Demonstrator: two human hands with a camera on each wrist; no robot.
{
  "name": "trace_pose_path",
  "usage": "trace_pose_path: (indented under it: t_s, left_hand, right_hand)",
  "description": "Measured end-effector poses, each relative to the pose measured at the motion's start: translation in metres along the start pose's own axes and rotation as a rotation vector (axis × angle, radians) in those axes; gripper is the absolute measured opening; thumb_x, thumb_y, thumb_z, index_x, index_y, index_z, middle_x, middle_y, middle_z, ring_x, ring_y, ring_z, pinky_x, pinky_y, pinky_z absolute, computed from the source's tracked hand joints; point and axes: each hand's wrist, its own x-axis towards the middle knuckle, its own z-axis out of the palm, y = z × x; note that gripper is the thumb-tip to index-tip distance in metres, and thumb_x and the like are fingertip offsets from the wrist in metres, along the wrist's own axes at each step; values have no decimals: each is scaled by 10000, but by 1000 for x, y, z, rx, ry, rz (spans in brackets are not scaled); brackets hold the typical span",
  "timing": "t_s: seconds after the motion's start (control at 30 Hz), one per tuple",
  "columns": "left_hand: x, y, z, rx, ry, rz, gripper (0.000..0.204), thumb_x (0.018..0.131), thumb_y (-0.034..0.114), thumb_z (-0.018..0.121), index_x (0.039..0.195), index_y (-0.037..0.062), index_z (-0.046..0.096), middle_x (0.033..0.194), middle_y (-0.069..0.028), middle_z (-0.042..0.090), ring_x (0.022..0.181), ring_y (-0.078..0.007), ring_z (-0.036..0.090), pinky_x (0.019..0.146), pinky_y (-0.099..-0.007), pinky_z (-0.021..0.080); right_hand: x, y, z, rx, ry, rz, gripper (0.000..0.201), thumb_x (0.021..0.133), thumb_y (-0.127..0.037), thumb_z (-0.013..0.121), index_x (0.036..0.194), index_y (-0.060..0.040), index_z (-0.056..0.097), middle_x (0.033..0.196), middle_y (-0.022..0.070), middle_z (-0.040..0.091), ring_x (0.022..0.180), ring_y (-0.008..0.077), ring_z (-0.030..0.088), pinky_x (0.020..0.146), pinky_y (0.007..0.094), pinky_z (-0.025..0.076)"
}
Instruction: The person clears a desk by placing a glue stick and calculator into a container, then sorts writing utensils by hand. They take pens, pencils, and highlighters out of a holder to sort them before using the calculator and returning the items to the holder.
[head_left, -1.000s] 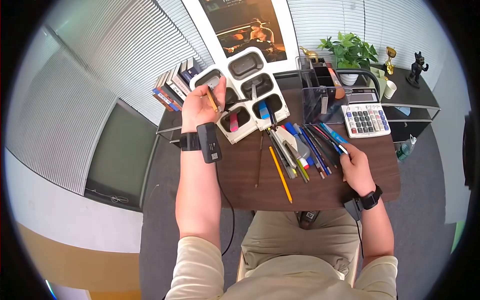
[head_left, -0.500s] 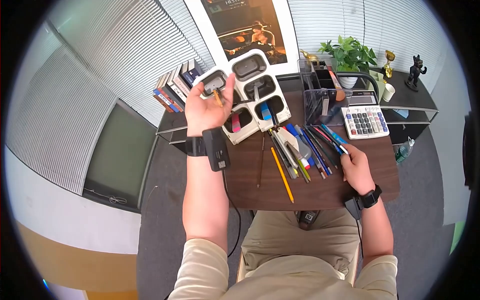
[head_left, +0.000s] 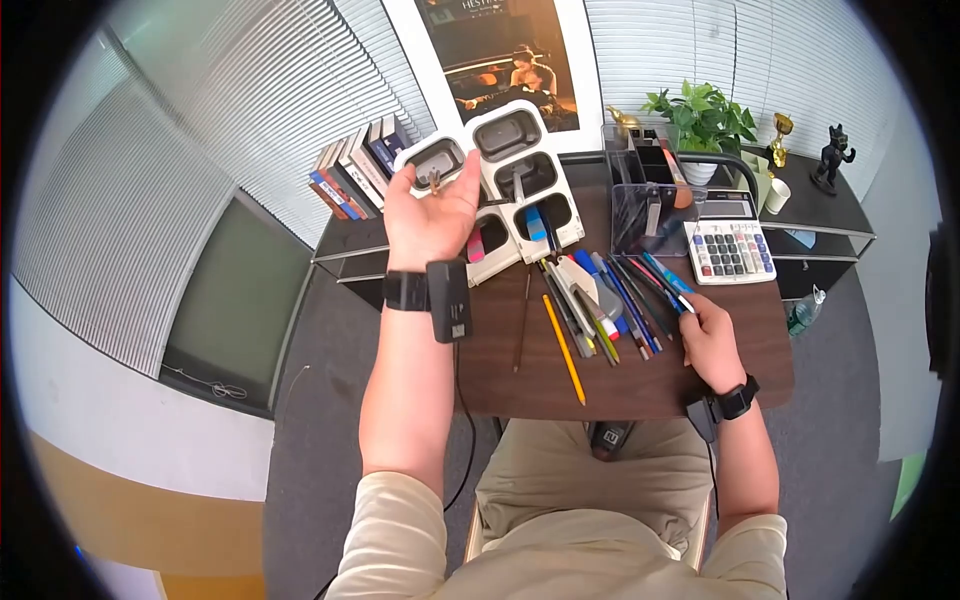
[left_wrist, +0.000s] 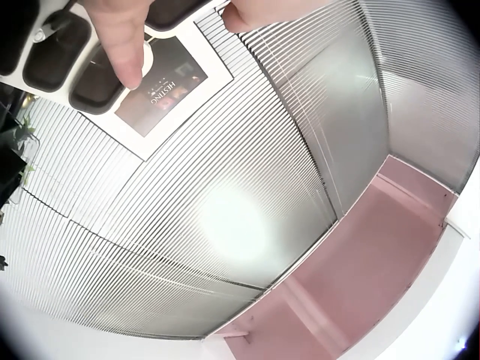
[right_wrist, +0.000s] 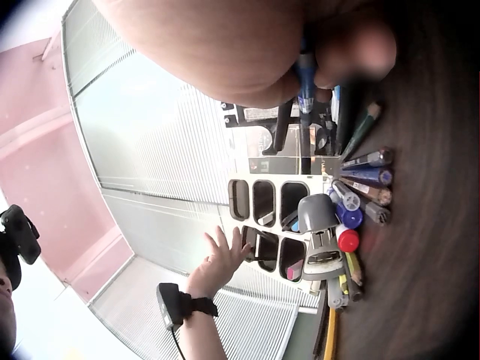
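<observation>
My left hand (head_left: pixel 432 220) is palm up with fingers spread, at the near rim of a white organizer (head_left: pixel 482 150) with several dark compartments. A short brown stick (head_left: pixel 434 182) shows between thumb and fingers, over the organizer's upper left compartment. In the left wrist view a fingertip (left_wrist: pixel 129 73) overlaps the organizer. My right hand (head_left: pixel 712 340) rests low at the table's right side, pinching a blue pen (right_wrist: pixel 306 82) between thumb and fingers. Beside it lies a row of pens and pencils (head_left: pixel 632 300), with a grey-and-white stapler (right_wrist: pixel 321 240) among them.
A yellow pencil (head_left: pixel 565 350) lies nearest the table's front edge. Behind the pens stand a clear desk holder (head_left: pixel 650 220) and a calculator (head_left: pixel 735 250). Books (head_left: pixel 355 170) stand back left; a potted plant (head_left: pixel 700 120) and a white cup (head_left: pixel 777 196) are back right.
My left hand has spread its fingers and let go of the brown stick over the upper left compartment, shifting a little to the right. The right hand has barely moved.
</observation>
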Motion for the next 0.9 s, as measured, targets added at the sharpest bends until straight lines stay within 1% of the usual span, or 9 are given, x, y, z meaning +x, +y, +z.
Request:
trace_pose_path:
  t_s: [0.2, 0.27, 0.3, 0.4, 0.43, 0.57, 0.7, 0.8, 0.9]
  left_hand:
    - [-17, -1, -10, 47, -7, -118, 593, 1033, 342, 346, 1367, -146, 311, 1383, -333, 434, 1256, -431, 503, 1049, -467, 485]
    - [-29, -1, -18, 140, 23, -187, 617, 1023, 347, 391, 1373, -146, 271, 1369, -309, 450, 1247, -425, 511, 1036, -480, 466]
    - [-40, -3, -19, 279, 25, -195, 555, 1026, 366, 392, 1329, -99, 401, 1273, -262, 564, 1149, -349, 590, 938, -434, 508]
    - [-56, 11, -56, 472, -134, -257, 491, 1015, 367, 412, 1257, -44, 532, 1153, -191, 663, 995, -248, 663, 781, -326, 537]
    - [-68, 4, -51, 616, -50, -183, 358, 995, 323, 477, 1062, 12, 641, 918, -101, 710, 753, -169, 657, 641, -275, 501]
    - [-69, 10, -94, 997, -71, -151, 287, 963, 290, 545, 927, 27, 652, 752, -62, 671, 606, -132, 613, 533, -245, 469]
    - [-63, 5, -113, 1364, 46, -289, 254, 926, 280, 602, 843, 43, 636, 663, -36, 625, 519, -98, 570, 447, -213, 416]
    - [-55, 0, -120, 1423, 50, -356, 270, 928, 291, 603, 841, 37, 629, 671, -40, 630, 527, -97, 582, 446, -207, 428]
    - [-46, 3, -133, 1268, 54, -403, 275, 933, 288, 600, 846, 29, 627, 671, -43, 629, 533, -103, 593, 452, -216, 456]
  right_hand:
    - [-1, -1, 1, 27, -13, 3, 294, 945, -48, 457, 1180, 52, 602, 612, -9, 529, 435, 48, 459, 396, 219, 393]
    - [-2, -5, 0, 26, -23, 22, 311, 936, -50, 472, 1196, 63, 600, 639, 19, 567, 450, 60, 482, 418, 229, 400]
    - [-3, -6, -1, 30, -29, 43, 331, 926, -53, 487, 1212, 73, 599, 667, 47, 604, 466, 73, 505, 440, 238, 408]
    - [3, 14, -3, -7, -21, -88, 331, 925, -51, 495, 1215, 63, 605, 686, 28, 599, 539, 43, 496, 486, 214, 393]
    - [0, 6, -2, 22, -22, -83, 319, 929, -47, 499, 1210, 50, 615, 703, -4, 584, 581, 16, 456, 510, 199, 359]
    - [-7, -6, 3, 242, -9, -51, 293, 946, -45, 499, 1198, 34, 626, 710, -53, 551, 554, -1, 398, 490, 192, 308]
    - [-8, -41, 16, 94, -20, -203, 279, 952, -64, 535, 1189, 54, 624, 770, -43, 569, 664, 22, 467, 585, 195, 395]
    - [2, -110, 30, -348, 60, -440, 257, 918, -58, 571, 1135, 61, 643, 835, 152, 692, 718, 225, 660, 680, 327, 509]
    - [31, -155, 52, -549, 109, -606, 241, 882, -71, 595, 1078, 54, 658, 917, 260, 673, 837, 392, 665, 743, 421, 524]
